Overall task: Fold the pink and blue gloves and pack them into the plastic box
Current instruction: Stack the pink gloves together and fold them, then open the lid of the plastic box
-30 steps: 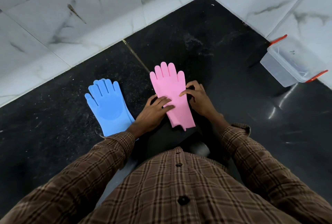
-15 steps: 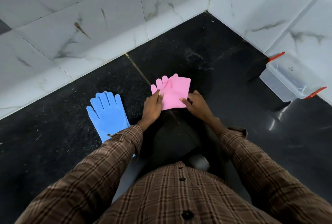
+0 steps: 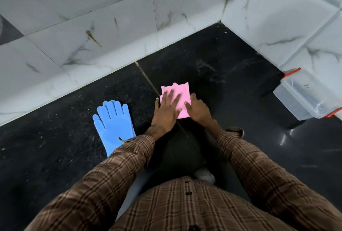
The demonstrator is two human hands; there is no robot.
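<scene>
The pink glove [image 3: 182, 90] lies folded in half on the black floor in front of me. My left hand [image 3: 165, 113] presses flat on it with straight fingers. My right hand [image 3: 198, 109] touches the glove's right edge, fingers bent against it. The blue glove [image 3: 112, 121] lies flat and unfolded to the left, fingers pointing away from me, its cuff partly hidden under my left sleeve. The clear plastic box [image 3: 305, 97] with red clips stands open at the far right by the wall.
White marble wall tiles [image 3: 111, 36] enclose the floor at the back and right, meeting in a corner. My knees and checked shirt [image 3: 185, 203] fill the lower view. Black floor [image 3: 231, 82] stretches between the pink glove and the box.
The pink glove went from lying flat to folded in half. My left hand moved onto the folded glove and now presses it down. The view has tilted upward.
</scene>
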